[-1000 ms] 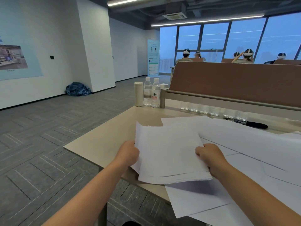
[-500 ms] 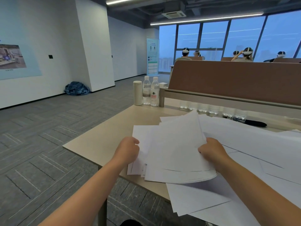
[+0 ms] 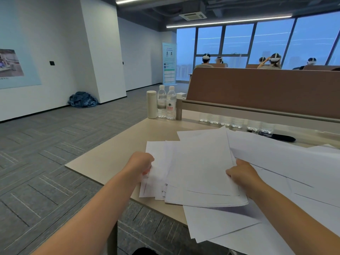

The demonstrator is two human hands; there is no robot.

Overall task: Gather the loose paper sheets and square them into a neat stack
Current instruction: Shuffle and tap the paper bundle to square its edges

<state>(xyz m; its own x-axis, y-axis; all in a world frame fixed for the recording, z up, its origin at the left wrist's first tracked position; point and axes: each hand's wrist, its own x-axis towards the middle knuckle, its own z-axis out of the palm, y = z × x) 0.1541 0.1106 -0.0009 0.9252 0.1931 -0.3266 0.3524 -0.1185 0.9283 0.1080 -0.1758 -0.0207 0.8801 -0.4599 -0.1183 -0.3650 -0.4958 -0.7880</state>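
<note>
blank sheets (image 3: 202,162); bottle label (image 3: 171,107) illegible

Two bare arms reach in from the bottom of the picture. The left arm (image 3: 103,208) and the right arm (image 3: 294,210) have no sleeve on any part that shows. The left hand (image 3: 141,163) and the right hand (image 3: 241,174) are bare too. Both arms look smooth and plain.

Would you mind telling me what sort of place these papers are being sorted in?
Most likely an open-plan office: a desk with a brown divider panel, grey carpet tiles, and tall windows behind other seated people.
</note>
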